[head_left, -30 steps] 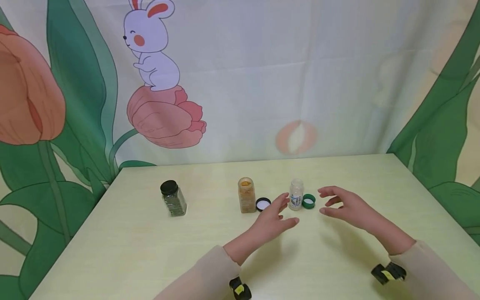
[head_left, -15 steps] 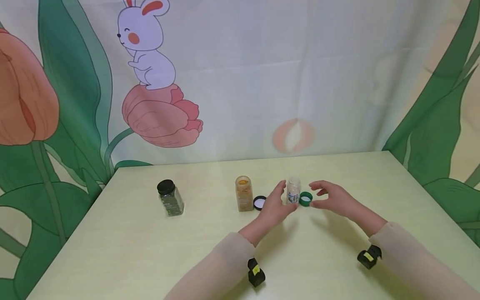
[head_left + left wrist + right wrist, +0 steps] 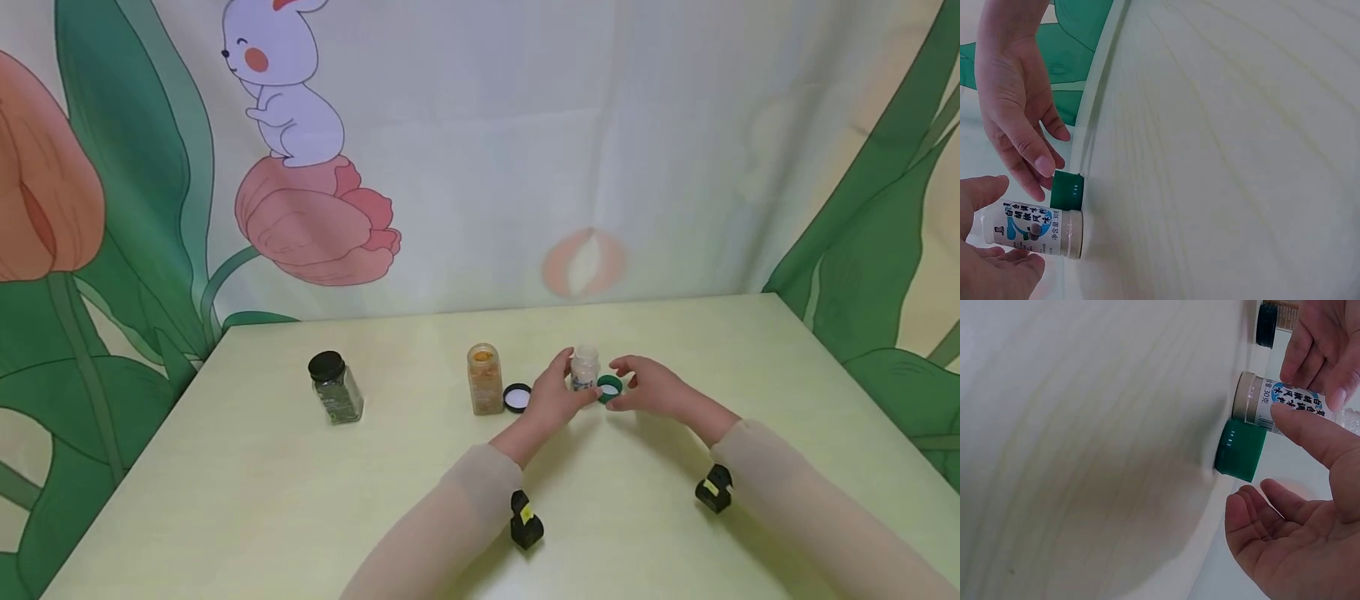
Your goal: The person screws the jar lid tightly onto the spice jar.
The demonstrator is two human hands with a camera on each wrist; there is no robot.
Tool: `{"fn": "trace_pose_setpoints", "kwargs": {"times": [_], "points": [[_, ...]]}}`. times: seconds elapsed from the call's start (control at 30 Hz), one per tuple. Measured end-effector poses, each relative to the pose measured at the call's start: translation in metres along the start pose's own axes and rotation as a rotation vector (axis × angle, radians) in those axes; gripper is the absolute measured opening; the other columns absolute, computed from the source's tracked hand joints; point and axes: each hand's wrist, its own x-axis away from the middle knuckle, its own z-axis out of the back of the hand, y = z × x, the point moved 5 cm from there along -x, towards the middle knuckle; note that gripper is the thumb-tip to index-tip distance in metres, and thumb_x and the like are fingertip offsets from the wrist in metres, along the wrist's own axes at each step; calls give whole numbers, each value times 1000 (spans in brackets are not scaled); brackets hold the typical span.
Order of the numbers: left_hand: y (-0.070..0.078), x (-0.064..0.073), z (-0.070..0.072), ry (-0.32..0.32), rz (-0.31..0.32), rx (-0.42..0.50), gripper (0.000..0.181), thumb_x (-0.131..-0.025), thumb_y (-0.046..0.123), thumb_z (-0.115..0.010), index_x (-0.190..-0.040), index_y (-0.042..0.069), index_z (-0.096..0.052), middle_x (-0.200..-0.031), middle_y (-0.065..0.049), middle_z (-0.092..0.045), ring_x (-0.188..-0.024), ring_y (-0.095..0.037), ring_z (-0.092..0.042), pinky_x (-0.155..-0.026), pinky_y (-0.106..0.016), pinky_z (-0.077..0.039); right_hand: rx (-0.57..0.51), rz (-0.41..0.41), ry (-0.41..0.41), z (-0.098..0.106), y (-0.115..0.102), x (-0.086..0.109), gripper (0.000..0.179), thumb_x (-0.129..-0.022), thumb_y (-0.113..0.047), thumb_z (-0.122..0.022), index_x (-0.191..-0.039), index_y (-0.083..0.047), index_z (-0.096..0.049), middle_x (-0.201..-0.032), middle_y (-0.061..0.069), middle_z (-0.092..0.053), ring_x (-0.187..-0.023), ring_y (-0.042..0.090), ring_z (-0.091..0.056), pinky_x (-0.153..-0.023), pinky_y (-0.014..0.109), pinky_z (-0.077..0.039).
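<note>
A small seasoning bottle (image 3: 584, 365), its neck uncapped and its label printed in Chinese, stands upright on the table. My left hand (image 3: 551, 402) is around it, thumb on the near side and fingers on the far side. In the left wrist view, a gap shows between that thumb and the bottle (image 3: 1029, 226). Beside the bottle lies a green cap (image 3: 1241, 450), its white inside facing up. My right hand (image 3: 656, 388) reaches round this cap from the right with thumb and fingers spread. It grips nothing.
An open jar of orange-brown powder (image 3: 485, 382) stands left of the hands, with a black lid (image 3: 517, 398) beside it. Farther left is a black-capped jar of dark green contents (image 3: 337, 390). A printed cloth (image 3: 450, 167) hangs behind the table (image 3: 262, 500).
My left hand has moved in around the seasoning bottle from the left. My right hand has come leftward to the green cap. The view has shifted slightly.
</note>
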Motion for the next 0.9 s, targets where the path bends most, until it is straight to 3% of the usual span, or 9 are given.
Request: {"fn": "trace_pose_setpoints", "kwargs": {"times": [0.33, 0.6, 0.9], "points": [[2, -6, -1, 16, -29, -3, 64, -97, 13, -71, -153, 3, -42, -151, -21, -55, -144, -36, -49, -119, -51, -43, 12, -35, -45, -3, 0, -7, 64, -88, -15, -79, -138, 13, -49, -132, 31, -59, -111, 38, -60, -94, 46, -55], [-1, -9, -7, 39, -3, 19, 61, -97, 15, -70, -150, 1, -43, -150, -20, -56, -139, -33, -55, -116, -46, -47, 34, -56, -46, -5, 1, -10, 56, -88, -13, -78, -131, 12, -53, -125, 30, -62, -102, 33, -62, -91, 42, -56], [-3, -8, -3, 74, 12, 46, 55, -96, 15, -72, -143, -1, -50, -144, -20, -60, -134, -31, -58, -114, -43, -48, 36, -73, -45, -4, -2, -11, 46, -88, -8, -76, -125, 12, -56, -121, 29, -64, -103, 33, -61, -96, 45, -55]]}}
